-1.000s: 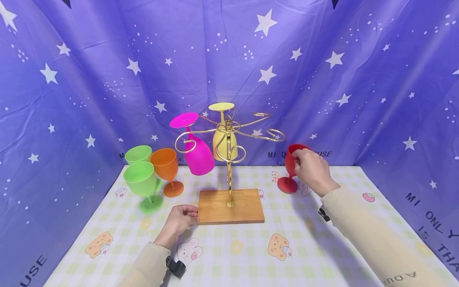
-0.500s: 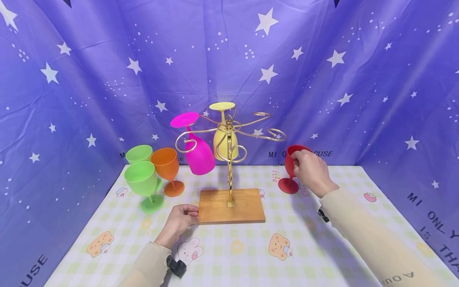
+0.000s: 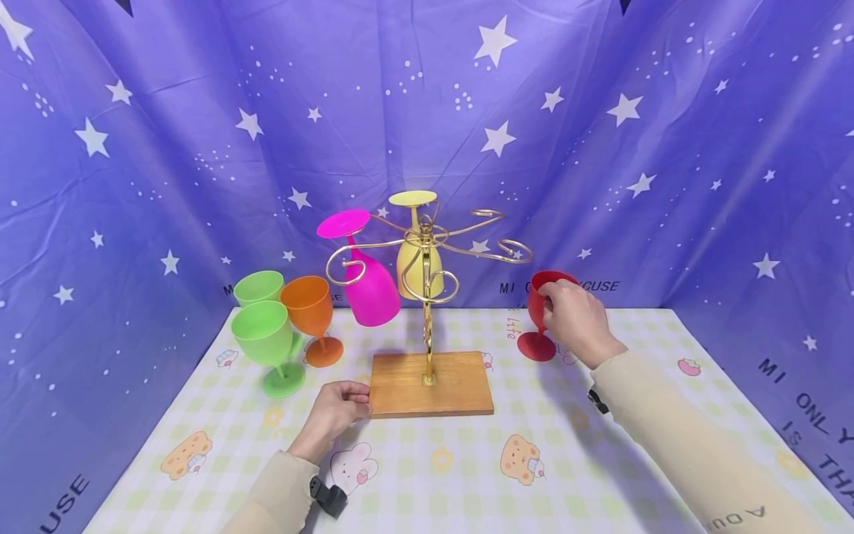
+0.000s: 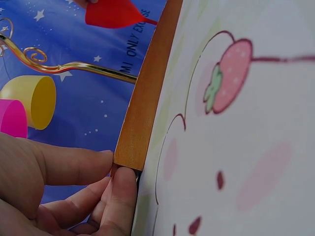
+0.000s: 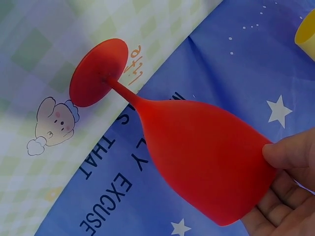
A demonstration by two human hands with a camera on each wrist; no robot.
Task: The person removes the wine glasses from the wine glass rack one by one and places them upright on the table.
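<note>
At the right, a red goblet (image 3: 536, 346) stands upright on the tablecloth. My right hand (image 3: 579, 320) grips its bowl near the rim, the thumb lying on the outside of the red goblet (image 5: 202, 152) in the right wrist view. My left hand (image 3: 331, 415) holds the left front corner of the wooden base (image 3: 460, 400) of a gold goblet rack (image 3: 428, 326). Thumb and fingers of the left hand (image 4: 74, 187) meet at that corner in the left wrist view. From the rack, a magenta goblet (image 3: 370, 293) hangs upside down and tilted, and a yellow goblet (image 3: 410, 271) hangs upside down behind the post.
Two green goblets (image 3: 259, 337) and an orange goblet (image 3: 308, 305) stand close together at the left. Curled rack arms (image 3: 514, 252) reach out to the right and front. A purple star-printed curtain (image 3: 427, 111) rises behind the checked tablecloth (image 3: 454, 504).
Over the last half second my right hand shifts slightly left and down at the red goblet's rim. The left hand, the rack and the other goblets stay in place.
</note>
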